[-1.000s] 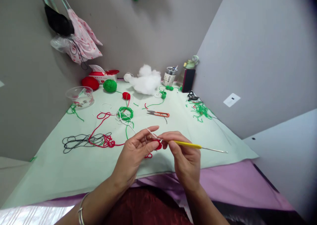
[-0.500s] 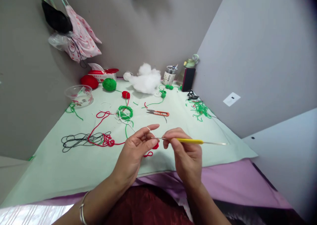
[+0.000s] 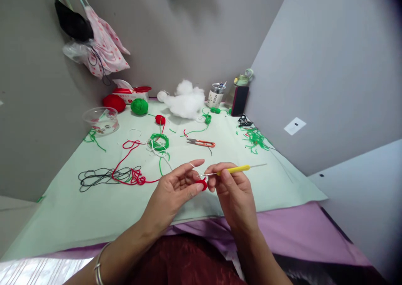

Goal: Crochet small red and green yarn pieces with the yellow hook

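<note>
Between thumb and fingers, my left hand (image 3: 177, 186) pinches a small red crochet piece (image 3: 203, 184). White yarn (image 3: 196, 168) runs over its raised index finger. My right hand (image 3: 235, 191) grips a crochet hook (image 3: 234, 170) by its yellow handle. The hook's thin metal tip points left and lies just above the red piece, close to the white yarn; whether it passes through a stitch I cannot tell. Red yarn (image 3: 152, 181) trails across the cloth to the left of my left hand. A coil of green yarn (image 3: 158, 142) lies beyond it, with white strands across.
Orange thread snips (image 3: 201, 143) lie ahead of my hands. White stuffing (image 3: 185, 101), a pen tin (image 3: 216, 95) and a phone (image 3: 240, 101) stand at the back. Green scraps (image 3: 256, 138) lie right; black cord (image 3: 103, 178) and a clear tub (image 3: 102, 121) are left.
The hook has tilted, its rear end swinging up and left. My left hand has turned a little, and more of the red piece shows at the fingertips.
</note>
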The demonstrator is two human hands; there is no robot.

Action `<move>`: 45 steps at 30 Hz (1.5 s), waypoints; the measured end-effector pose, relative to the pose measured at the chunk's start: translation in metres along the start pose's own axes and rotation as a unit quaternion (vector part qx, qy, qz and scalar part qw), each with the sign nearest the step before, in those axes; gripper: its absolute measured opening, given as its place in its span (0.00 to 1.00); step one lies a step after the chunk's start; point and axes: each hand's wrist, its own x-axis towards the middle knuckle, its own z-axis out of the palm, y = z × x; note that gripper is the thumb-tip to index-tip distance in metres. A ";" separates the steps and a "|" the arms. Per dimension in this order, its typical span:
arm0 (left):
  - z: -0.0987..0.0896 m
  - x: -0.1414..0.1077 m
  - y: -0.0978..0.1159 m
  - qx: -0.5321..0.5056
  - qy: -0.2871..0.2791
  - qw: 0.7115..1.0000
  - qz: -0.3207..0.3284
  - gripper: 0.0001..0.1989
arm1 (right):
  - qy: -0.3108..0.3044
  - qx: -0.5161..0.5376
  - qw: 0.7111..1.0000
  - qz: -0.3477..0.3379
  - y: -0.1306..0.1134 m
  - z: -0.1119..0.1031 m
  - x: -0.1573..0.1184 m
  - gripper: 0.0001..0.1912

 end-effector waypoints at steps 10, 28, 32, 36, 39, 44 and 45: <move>-0.001 0.000 0.003 0.007 -0.003 1.000 0.006 0.20 | -0.024 -0.042 0.998 -0.036 -0.007 -0.005 -0.004 0.11; 0.005 -0.003 0.007 0.084 0.063 0.993 0.058 0.18 | -0.104 -0.401 0.851 -0.321 -0.005 -0.010 -0.025 0.19; 0.005 -0.003 0.003 0.046 0.062 0.995 0.055 0.19 | -0.087 -0.413 0.835 -0.353 0.007 -0.012 -0.029 0.25; 0.003 -0.003 -0.001 0.018 0.041 0.998 0.042 0.18 | -0.041 -0.320 0.900 -0.294 0.006 -0.007 -0.027 0.19; 0.003 -0.002 -0.001 0.017 0.040 0.998 0.043 0.17 | -0.028 -0.269 0.931 -0.244 0.002 -0.005 -0.025 0.16; 0.004 -0.005 0.001 0.037 0.047 0.997 0.051 0.18 | -0.013 -0.195 0.958 -0.210 0.003 -0.003 -0.025 0.14; 0.004 -0.005 0.001 0.040 0.049 0.997 0.051 0.18 | -0.012 -0.189 0.960 -0.207 0.003 -0.003 -0.026 0.14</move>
